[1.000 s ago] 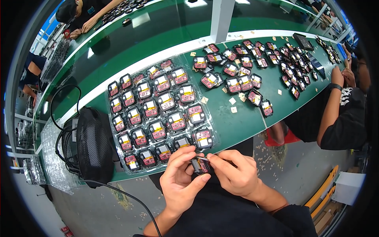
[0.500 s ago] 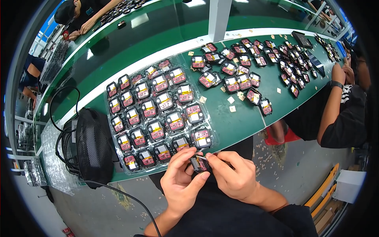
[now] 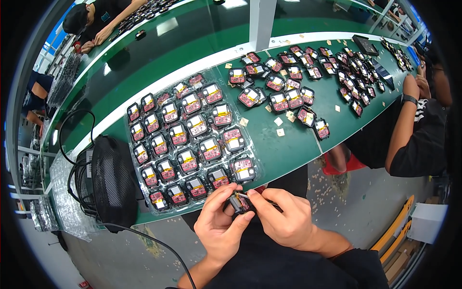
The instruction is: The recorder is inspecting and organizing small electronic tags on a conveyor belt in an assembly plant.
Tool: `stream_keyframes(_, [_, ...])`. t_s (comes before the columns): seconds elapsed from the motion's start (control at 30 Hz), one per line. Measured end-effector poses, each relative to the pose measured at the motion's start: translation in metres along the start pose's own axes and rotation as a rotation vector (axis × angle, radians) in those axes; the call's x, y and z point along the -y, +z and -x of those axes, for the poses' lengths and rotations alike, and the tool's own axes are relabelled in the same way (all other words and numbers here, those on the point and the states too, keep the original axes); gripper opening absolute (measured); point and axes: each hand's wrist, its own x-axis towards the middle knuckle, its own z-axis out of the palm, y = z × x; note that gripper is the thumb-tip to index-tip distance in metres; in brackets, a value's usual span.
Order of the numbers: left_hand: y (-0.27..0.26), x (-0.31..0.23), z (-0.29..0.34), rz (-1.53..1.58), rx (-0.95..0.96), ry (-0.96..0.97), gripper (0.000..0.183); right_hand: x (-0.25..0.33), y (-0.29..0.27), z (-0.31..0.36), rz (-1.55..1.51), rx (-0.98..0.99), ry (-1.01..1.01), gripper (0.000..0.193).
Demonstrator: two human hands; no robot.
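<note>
At the table's near edge, my left hand (image 3: 217,230) is closed round a small black device housing (image 3: 238,204), its fingers and thumb on the sides. Part of a circuit board shows inside the housing. My right hand (image 3: 288,220) pinches a thin metal tool, likely tweezers (image 3: 244,195), whose tip lies at the housing's upper edge. The fingers hide most of the tool. Just beyond my hands lies a clear plastic tray (image 3: 258,169) with rows of similar black housings (image 3: 210,149), which hold red boards, pale square parts and yellow tape.
Many loose housings (image 3: 279,101) and small tan squares (image 3: 280,132) lie across the green table (image 3: 293,151). A black mesh bag (image 3: 113,183) with cables and clear plastic packaging (image 3: 72,192) are at left. A co-worker's arm (image 3: 403,120) reaches in at right; another person works across the table.
The housing has tilted slightly in my left hand, and the tool's tip has shifted a little against it. The whole view has shifted slightly. Both hands keep their grips.
</note>
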Motion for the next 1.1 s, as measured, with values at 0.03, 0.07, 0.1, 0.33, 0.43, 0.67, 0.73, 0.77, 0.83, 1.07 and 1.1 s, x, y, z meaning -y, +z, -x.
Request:
stream_keyframes(0.03, [-0.0001,-0.0002,-0.0003,-0.008,0.004,0.010,0.057,-0.0003,0.0003,0.0001,-0.003,-0.004,-0.003,0.036])
stream_keyframes(0.07, [-0.0002,-0.0003,-0.0004,-0.017,0.007,0.019,0.057,-0.0006,0.0007,0.0004,-0.007,-0.007,-0.006,0.036])
stream_keyframes(0.1, [-0.0004,-0.0005,-0.0005,-0.018,0.008,0.019,0.057,-0.0009,0.0014,0.0009,-0.008,-0.008,-0.006,0.036])
stream_keyframes(0.33, [-0.0012,-0.0010,0.0002,-0.028,0.021,0.013,0.057,-0.0027,0.0030,0.0020,-0.022,-0.028,-0.018,0.037])
stream_keyframes(0.43, [-0.0017,-0.0013,-0.0001,-0.031,0.024,0.003,0.058,-0.0028,0.0033,0.0023,-0.030,-0.026,-0.021,0.038])
stream_keyframes(0.67, [-0.0007,-0.0009,0.0011,-0.003,0.007,-0.014,0.058,-0.0029,0.0051,0.0043,-0.022,-0.025,-0.018,0.039])
stream_keyframes(0.73, [-0.0007,-0.0009,0.0014,-0.004,0.005,-0.020,0.058,-0.0015,0.0036,0.0031,-0.022,-0.021,-0.013,0.039])
stream_keyframes(0.77, [-0.0006,-0.0008,0.0015,-0.004,0.004,-0.025,0.058,-0.0004,0.0030,0.0027,-0.020,-0.017,-0.002,0.039])
stream_keyframes(0.83, [-0.0002,-0.0007,0.0013,-0.005,0.001,-0.032,0.058,0.0005,0.0029,0.0025,-0.017,-0.014,0.010,0.039])
stream_keyframes(1.07, [0.0010,-0.0006,-0.0008,-0.028,-0.010,-0.056,0.059,-0.0015,0.0032,0.0028,-0.014,-0.011,0.014,0.038])
stream_keyframes(1.1, [0.0012,-0.0006,-0.0008,-0.028,-0.009,-0.057,0.059,-0.0016,0.0028,0.0029,-0.011,-0.006,0.014,0.038])
